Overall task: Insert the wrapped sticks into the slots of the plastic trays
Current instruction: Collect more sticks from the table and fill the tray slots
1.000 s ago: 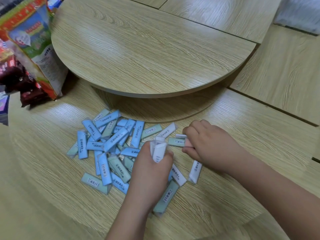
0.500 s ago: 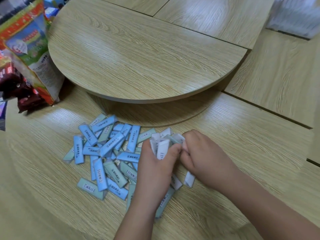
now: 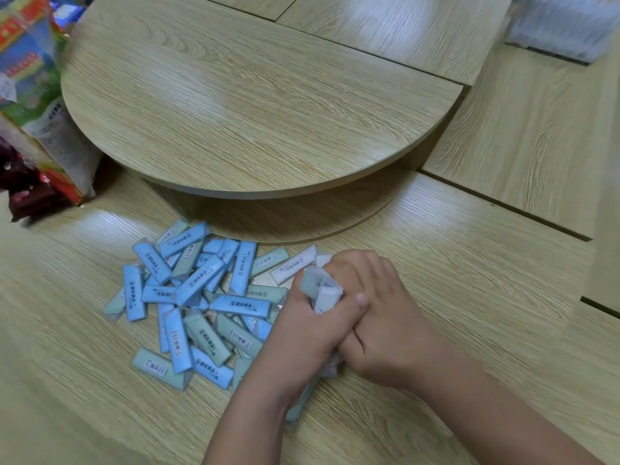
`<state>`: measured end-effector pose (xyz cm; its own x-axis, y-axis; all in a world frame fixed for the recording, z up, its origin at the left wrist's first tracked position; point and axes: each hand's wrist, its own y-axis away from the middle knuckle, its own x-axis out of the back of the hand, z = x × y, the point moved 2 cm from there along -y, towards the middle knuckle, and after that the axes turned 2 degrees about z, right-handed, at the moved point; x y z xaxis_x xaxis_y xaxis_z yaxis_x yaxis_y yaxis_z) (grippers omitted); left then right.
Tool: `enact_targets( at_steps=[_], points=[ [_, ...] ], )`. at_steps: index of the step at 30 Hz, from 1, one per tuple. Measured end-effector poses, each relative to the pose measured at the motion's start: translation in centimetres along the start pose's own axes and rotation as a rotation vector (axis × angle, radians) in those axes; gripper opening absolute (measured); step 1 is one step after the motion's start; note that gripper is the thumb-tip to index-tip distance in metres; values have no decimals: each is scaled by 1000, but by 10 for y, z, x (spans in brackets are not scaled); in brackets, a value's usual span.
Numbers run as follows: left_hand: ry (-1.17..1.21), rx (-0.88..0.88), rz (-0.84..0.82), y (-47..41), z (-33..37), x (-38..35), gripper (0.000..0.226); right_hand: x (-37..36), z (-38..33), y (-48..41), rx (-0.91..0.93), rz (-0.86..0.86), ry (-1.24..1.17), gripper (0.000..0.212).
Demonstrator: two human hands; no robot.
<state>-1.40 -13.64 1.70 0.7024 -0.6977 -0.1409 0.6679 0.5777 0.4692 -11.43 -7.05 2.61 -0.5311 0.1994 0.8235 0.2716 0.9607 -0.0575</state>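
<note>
Centre left, blue and green wrapped sticks (image 3: 194, 297), printed with barcodes and Chinese characters, lie heaped on the pale wooden surface (image 3: 469, 263). The left hand (image 3: 302, 340) clenches a bundle of pale sticks (image 3: 322, 292), apparently gathered for traying. The right hand (image 3: 382, 320) curls against it, its grip hidden.

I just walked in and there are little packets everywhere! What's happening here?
A person is handling wrapped sticks. The left hand grips a bundle of white wrapped sticks, and the right hand curls around it too. A pile of blue and green wrapped sticks lies loose on the wooden table beside them. Nothing is sorted away yet.
</note>
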Motion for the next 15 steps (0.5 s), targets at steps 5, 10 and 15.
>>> enact_targets(
  at_steps=[5, 10, 15],
  points=[
    [22, -14, -30, 2, 10, 4, 37, -1, -4, -1, -23, 15, -183, 75],
    [-49, -39, -41, 3, 20, 17, 23, 1, -1, -2, 7, -126, -251, 89],
    [-181, -80, 86, 1, 25, 41, 25, 9, 16, -3, 67, -210, -167, 97]
  ],
)
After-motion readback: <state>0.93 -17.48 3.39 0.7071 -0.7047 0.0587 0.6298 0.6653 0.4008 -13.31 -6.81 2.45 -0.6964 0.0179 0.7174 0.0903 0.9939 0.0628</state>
